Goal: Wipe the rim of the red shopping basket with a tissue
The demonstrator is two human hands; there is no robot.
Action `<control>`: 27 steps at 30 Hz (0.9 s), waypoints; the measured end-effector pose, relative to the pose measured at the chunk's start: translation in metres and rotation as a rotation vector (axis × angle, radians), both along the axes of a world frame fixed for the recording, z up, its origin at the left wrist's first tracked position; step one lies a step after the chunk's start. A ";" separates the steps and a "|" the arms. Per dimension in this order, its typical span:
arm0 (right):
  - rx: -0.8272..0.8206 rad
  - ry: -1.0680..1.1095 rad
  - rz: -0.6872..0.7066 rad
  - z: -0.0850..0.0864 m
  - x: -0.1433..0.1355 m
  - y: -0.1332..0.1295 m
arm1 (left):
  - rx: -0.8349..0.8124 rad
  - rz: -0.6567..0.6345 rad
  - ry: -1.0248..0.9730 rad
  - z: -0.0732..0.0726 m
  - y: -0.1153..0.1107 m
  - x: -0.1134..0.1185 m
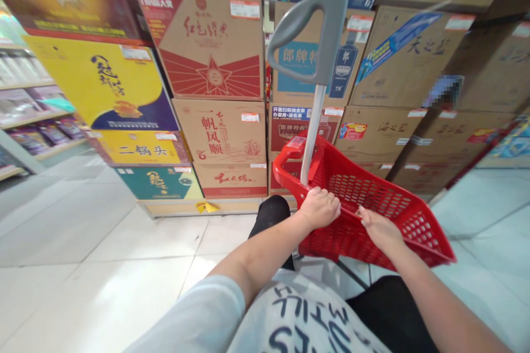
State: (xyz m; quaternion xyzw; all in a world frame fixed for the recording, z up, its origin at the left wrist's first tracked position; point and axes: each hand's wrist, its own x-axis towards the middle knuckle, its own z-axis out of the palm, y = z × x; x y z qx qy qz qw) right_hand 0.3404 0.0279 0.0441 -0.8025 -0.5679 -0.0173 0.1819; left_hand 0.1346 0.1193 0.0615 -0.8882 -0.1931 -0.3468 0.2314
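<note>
A red plastic rolling shopping basket (385, 193) with perforated sides stands tilted in front of my body. From its left end rises a metal pole (313, 132), topped by a grey loop handle (323, 38). My left hand (319, 208) is closed around the basket's near rim, close to the foot of the pole. A little farther right, my right hand (379, 227) has its fingers curled at the same rim; its thumb side shows, and part of its grip is hidden. No goods show in the visible part of the basket.
Stacked cartons (215, 44) line the shelf base (169, 208) just ahead, with more brown cartons (409, 60) to the right. Store shelves (37, 99) stand at the far left. Pale floor tiles (103, 281) lie below, and my knee (273, 215) is beside the basket.
</note>
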 end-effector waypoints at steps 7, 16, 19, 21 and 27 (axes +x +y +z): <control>-0.234 0.156 0.214 0.007 -0.002 -0.010 | -0.010 0.000 0.047 0.002 -0.003 -0.008; -0.024 -0.212 0.007 -0.013 -0.020 -0.017 | 0.006 0.011 0.013 0.001 -0.009 -0.010; -0.002 -0.326 -0.017 -0.020 -0.022 -0.017 | 0.004 0.012 0.019 0.001 -0.005 -0.015; -0.111 -0.310 0.088 -0.015 -0.015 -0.009 | 0.001 0.016 0.014 0.000 -0.002 -0.018; 0.006 -0.381 0.003 -0.025 -0.024 -0.008 | 0.008 0.018 -0.015 -0.002 0.003 -0.016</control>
